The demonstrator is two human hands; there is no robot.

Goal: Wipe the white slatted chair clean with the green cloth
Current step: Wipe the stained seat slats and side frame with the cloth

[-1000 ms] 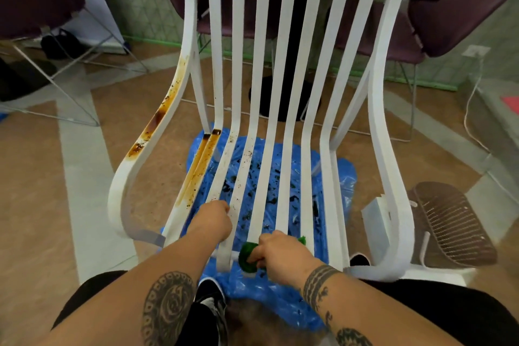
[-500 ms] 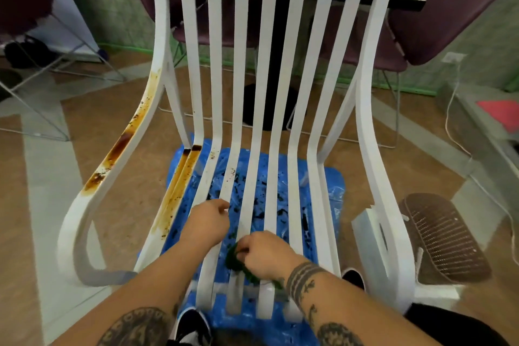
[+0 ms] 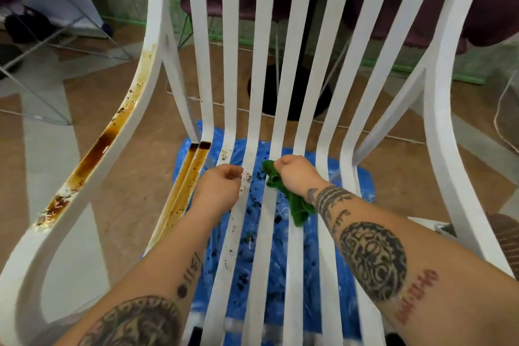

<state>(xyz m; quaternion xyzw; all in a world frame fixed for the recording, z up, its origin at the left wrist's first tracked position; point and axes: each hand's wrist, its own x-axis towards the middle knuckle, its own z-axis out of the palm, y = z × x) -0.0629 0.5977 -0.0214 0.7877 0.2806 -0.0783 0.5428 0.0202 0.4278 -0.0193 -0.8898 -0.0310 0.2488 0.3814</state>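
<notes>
The white slatted chair (image 3: 327, 70) fills the view, seen from its front edge. Brown sticky stains run down its left armrest (image 3: 92, 154) and its two leftmost seat slats (image 3: 191, 177), and dark specks dot the slats beside them. My right hand (image 3: 296, 175) grips the bunched green cloth (image 3: 299, 206) and presses it on a middle seat slat where the seat bends up into the back. The cloth's tail hangs under my wrist. My left hand (image 3: 220, 185) lies just to the left, its fingers curled round a speckled slat.
A blue plastic sheet (image 3: 362, 185) strewn with dark crumbs covers the floor under the seat. Behind the chair stand purple chairs (image 3: 494, 0) and a table's black foot (image 3: 295, 93). A brown wire basket (image 3: 507, 241) sits at the right edge, and a cable runs along the floor.
Both hands have slid from the seat's front edge up the slats towards the backrest, the right one dragging the cloth along. My head has come closer to the chair.
</notes>
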